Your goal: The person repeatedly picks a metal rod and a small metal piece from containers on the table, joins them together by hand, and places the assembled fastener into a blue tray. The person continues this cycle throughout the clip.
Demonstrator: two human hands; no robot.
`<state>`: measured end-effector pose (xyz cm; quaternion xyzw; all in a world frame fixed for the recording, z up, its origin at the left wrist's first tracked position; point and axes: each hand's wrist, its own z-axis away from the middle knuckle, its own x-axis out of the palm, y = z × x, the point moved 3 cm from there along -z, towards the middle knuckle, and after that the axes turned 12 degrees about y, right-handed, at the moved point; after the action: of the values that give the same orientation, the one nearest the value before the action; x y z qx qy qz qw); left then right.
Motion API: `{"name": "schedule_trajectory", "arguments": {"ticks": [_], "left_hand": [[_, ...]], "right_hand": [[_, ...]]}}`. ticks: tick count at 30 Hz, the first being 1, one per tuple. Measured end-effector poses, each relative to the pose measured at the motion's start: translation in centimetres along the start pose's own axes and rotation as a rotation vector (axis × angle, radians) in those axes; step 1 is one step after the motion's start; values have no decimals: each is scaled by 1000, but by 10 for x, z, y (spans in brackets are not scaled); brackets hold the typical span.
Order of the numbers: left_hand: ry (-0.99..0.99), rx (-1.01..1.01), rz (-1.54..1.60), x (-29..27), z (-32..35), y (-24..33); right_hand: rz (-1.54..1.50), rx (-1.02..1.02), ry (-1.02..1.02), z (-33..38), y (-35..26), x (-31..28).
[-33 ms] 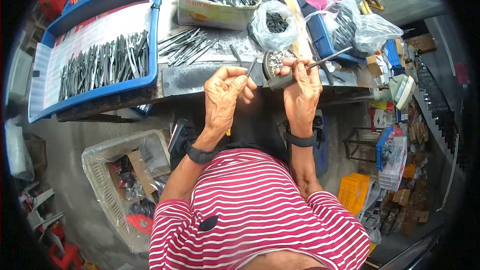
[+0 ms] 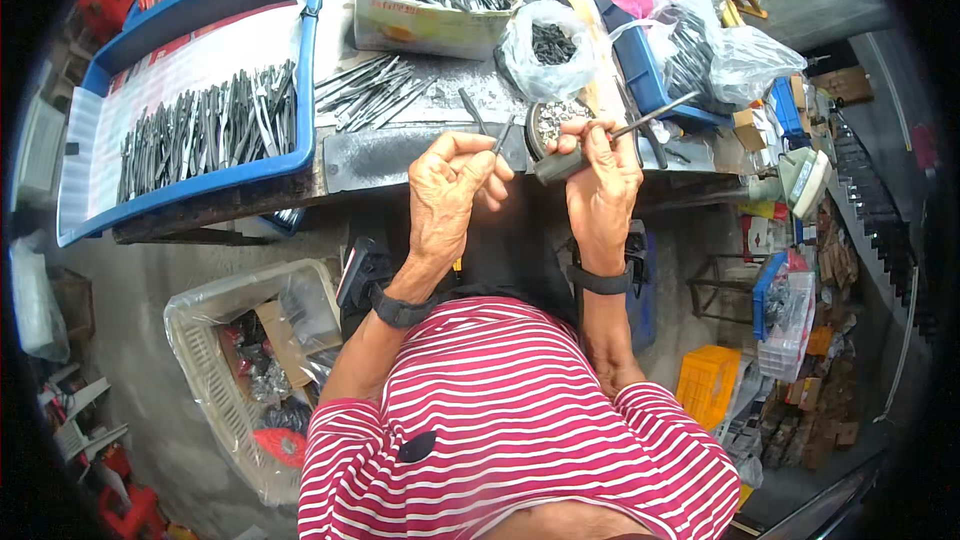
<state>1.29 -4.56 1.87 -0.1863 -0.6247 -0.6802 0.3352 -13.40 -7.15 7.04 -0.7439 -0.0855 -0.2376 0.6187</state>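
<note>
My left hand is closed, with thumb and forefinger pinching a slim dark metal piece that points up. Just left of it, another slim dark piece rises behind the fingers; whether the two join is hidden. My right hand grips a tool with a thick dark grey handle and a thin rod slanting up to the right. Both hands are at the bench's front edge, apart from each other. Behind them sits a round dish of small pale bits.
Loose slim metal pieces lie on the bench. A blue tray holds rows of them at left. Behind are a full tin and a clear bag of dark parts. A lined pale basket stands lower left.
The tool in my right hand has shifted very slightly left and down. My left hand looks the same.
</note>
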Motion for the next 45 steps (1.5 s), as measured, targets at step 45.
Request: {"name": "schedule_trajectory", "arguments": {"ticks": [45], "left_hand": [[-38, -53, -285, 21, 20, -23]], "right_hand": [[1163, -423, 126, -22, 3, -107]]}}
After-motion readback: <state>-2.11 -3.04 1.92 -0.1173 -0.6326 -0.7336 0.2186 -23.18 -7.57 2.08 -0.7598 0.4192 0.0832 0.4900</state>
